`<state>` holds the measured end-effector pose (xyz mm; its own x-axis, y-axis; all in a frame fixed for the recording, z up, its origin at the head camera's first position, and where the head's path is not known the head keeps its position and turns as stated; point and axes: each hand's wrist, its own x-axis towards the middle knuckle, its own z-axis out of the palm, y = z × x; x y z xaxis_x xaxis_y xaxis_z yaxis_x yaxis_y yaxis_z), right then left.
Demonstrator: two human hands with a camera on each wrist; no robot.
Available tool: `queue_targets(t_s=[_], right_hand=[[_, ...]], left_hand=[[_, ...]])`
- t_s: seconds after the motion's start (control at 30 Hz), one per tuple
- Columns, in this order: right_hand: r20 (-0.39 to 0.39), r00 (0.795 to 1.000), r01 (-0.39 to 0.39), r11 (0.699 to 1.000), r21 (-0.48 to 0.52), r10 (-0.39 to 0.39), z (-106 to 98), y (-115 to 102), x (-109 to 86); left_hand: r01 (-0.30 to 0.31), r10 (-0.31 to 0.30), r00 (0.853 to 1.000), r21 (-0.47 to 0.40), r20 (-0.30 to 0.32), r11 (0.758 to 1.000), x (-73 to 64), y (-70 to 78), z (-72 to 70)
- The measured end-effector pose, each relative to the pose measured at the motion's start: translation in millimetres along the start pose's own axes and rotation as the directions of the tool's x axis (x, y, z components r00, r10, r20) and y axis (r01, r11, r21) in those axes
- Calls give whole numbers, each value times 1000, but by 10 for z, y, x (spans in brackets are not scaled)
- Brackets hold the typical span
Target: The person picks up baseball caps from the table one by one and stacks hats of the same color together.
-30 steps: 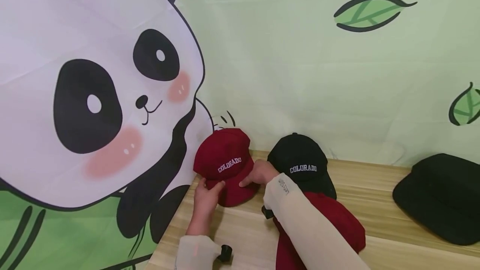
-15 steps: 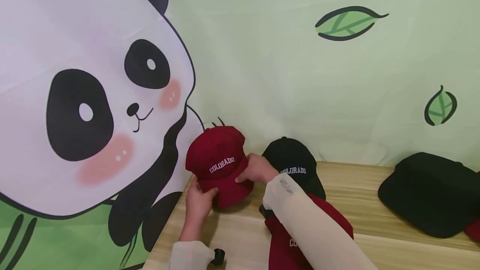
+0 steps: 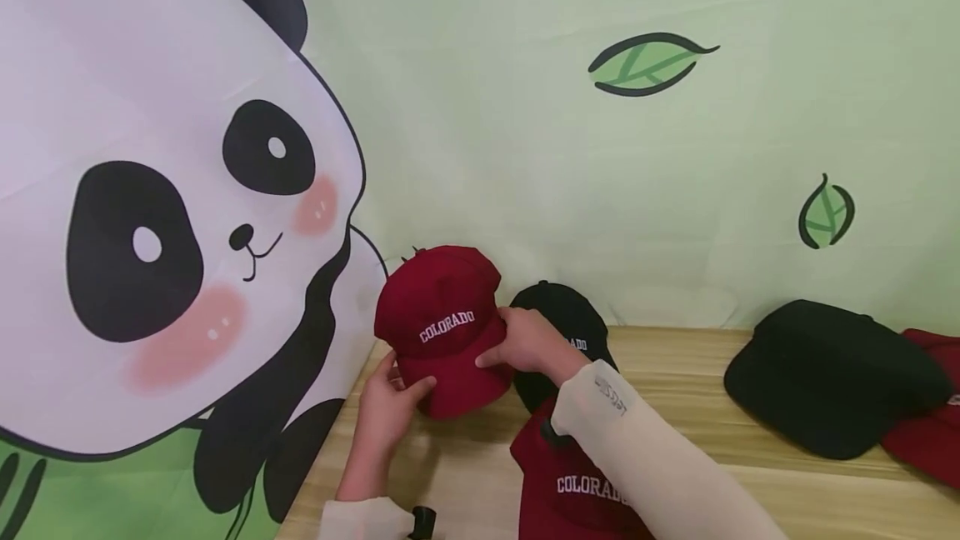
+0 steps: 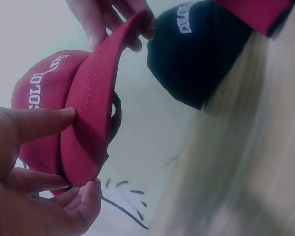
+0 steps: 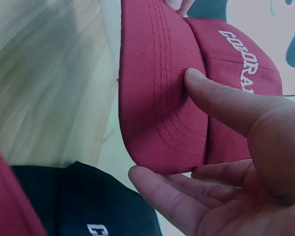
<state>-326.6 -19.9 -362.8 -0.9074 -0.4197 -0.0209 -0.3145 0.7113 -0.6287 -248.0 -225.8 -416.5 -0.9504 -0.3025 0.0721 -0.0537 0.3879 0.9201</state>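
Note:
Both hands hold a dark red cap with white COLORADO lettering (image 3: 442, 298) by its brim, near the table's left end. My left hand (image 3: 386, 407) pinches one side of the brim, thumb on top and fingers below. On the other side my right hand (image 3: 528, 344) grips the same way; its thumb (image 5: 216, 93) presses the brim's stitched top in the right wrist view. In the left wrist view the brim (image 4: 88, 113) stands clear of the blurred tabletop. A black COLORADO cap (image 3: 551, 307) sits just behind the right hand, partly hidden by it.
Another red COLORADO cap (image 3: 570, 515) lies in front of the black one, under the right sleeve (image 3: 652, 448). Farther right, a black cap (image 3: 832, 382) overlaps a red cap (image 3: 922, 440). A panda-printed cloth (image 3: 480, 107) hangs behind the wooden table (image 3: 667, 357).
The head view has swung right, so the backdrop and other caps slide left. Against them, the held red cap has risen and come nearer the black cap. Both hands keep their hold.

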Motion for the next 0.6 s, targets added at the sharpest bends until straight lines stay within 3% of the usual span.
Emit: queue_targets(t_s=[0.43,0.6], right_hand=[[-81,996,-39,998,-48,35,-207,93,-406],[-116,993,-36,999,1,36,-270,142,-581]], left_hand=[[-53,52,996,12,75,998,-148,249,32],[-60,59,993,8,102,998,-206,346,68]])
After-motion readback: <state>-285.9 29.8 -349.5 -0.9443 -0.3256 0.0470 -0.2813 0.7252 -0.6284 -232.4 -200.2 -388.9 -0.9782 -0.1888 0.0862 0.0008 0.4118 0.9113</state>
